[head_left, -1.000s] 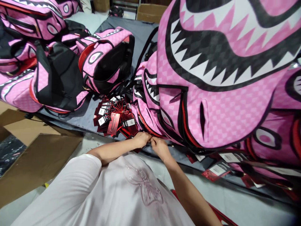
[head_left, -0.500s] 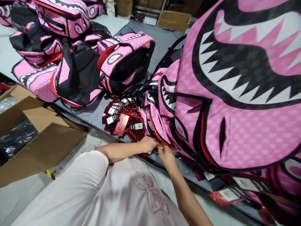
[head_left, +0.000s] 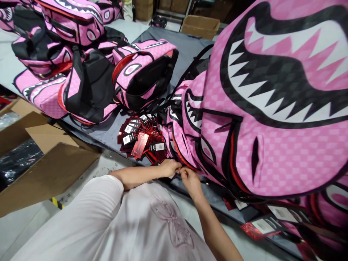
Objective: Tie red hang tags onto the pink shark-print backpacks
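My left hand (head_left: 170, 168) and my right hand (head_left: 191, 181) meet fingertip to fingertip at the lower edge of a pink backpack (head_left: 184, 146) with a red-lined opening. Both are closed in a pinch. The pale corner of a hang tag (head_left: 172, 176) shows just under my left hand and seems held by it. What lies between the right fingertips is too small to make out. Left of the hands, a fanned pile of red and black hang tags (head_left: 140, 145) with red strings rests on the grey-covered table (head_left: 102, 135).
A large pink shark-mouth backpack (head_left: 288, 156) leans close on the right, more tags (head_left: 262, 225) hanging beneath it. Several pink and black backpacks (head_left: 92, 87) are heaped at left. An open carton (head_left: 51, 177) stands by the table's near edge; another carton (head_left: 200, 26) is behind.
Both hands stay together at the backpack's edge, shifted very slightly left in view. The fingers remain pinched. The bags and tag pile look the same.
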`<state>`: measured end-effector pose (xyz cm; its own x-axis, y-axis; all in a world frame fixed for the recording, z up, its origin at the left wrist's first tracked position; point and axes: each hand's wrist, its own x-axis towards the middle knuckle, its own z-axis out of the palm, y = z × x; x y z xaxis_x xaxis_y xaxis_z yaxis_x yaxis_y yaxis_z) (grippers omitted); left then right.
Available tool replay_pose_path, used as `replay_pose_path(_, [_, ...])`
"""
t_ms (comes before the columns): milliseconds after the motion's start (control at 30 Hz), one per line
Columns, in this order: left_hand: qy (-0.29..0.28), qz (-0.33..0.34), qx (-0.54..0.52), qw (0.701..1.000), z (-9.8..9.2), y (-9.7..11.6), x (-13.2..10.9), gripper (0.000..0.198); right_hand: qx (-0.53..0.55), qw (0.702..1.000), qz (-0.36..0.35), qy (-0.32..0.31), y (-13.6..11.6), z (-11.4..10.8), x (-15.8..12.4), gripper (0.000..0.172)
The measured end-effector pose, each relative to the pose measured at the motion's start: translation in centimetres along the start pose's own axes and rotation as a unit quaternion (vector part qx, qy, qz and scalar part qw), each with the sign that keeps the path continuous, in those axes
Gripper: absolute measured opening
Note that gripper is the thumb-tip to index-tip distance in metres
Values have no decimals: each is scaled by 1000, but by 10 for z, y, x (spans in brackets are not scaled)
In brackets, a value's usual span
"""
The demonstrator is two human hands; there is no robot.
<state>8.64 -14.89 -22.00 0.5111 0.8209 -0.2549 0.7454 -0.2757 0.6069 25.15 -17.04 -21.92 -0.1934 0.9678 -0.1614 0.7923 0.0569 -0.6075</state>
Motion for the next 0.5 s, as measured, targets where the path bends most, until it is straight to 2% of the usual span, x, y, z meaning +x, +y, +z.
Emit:
replay_pose_path(67, [6, -16, 3, 1000, -1, 2, 2, 18, 8, 1000, 5, -2, -1, -1, 0, 34])
replay_pose_path(167, [4, -8, 3, 1000, -3, 1, 3, 19, 8, 1000, 19, -1, -2, -3, 0, 35])
replay_pose_path(300, [-30, 9, 6, 999, -5, 0, 1, 18, 16, 999, 31, 7, -3, -2, 0, 38])
replay_pose_path(433, [-7, -23, 19, 1000, -6, 2, -1, 21, 36, 999, 35, 12, 4, 0, 0, 42])
replay_pose_path(500, [-10, -8, 12, 1000, -6, 3, 1, 23, 42, 998, 51, 24, 9, 0, 2, 45])
